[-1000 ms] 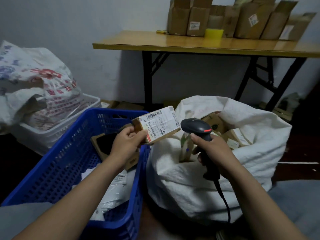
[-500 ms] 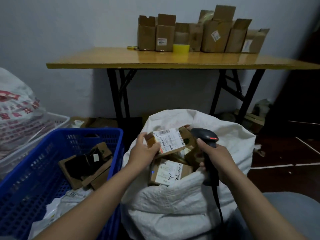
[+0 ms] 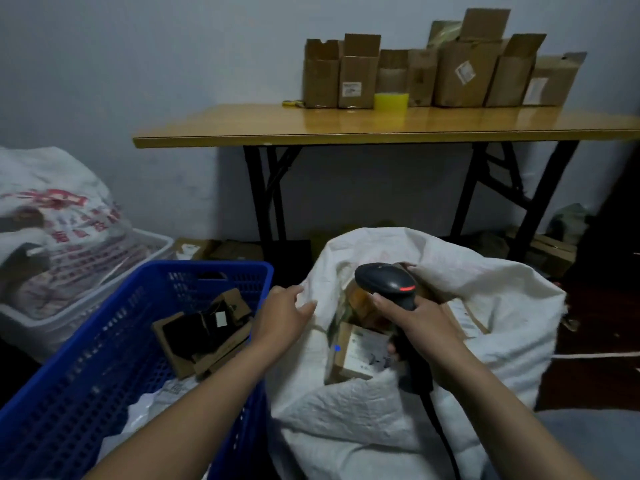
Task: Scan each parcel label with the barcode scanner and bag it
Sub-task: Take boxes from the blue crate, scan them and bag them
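Gone from the left hand [image 3: 284, 317] is the small labelled box it held half a second ago; its fingers now lie loosely apart and empty at the left rim of the white woven sack [image 3: 491, 306], whether touching the cloth or just beside it I cannot tell. The right hand [image 3: 424, 329] has its fingers wrapped tight round the handle of the black handheld barcode scanner [image 3: 384, 280], whose head is over the sack's mouth, its cord trailing down toward the near edge. Inside the mouth, below the scanner head, lies a brown cardboard parcel with a white label [image 3: 360, 351], with other boxes around it. Left of the sack stands a blue plastic lattice crate [image 3: 104, 358] holding a folded brown carton [image 3: 204, 330]. Against the far wall, a wooden folding table [image 3: 346, 128] carries a row of cardboard boxes [image 3: 457, 74].
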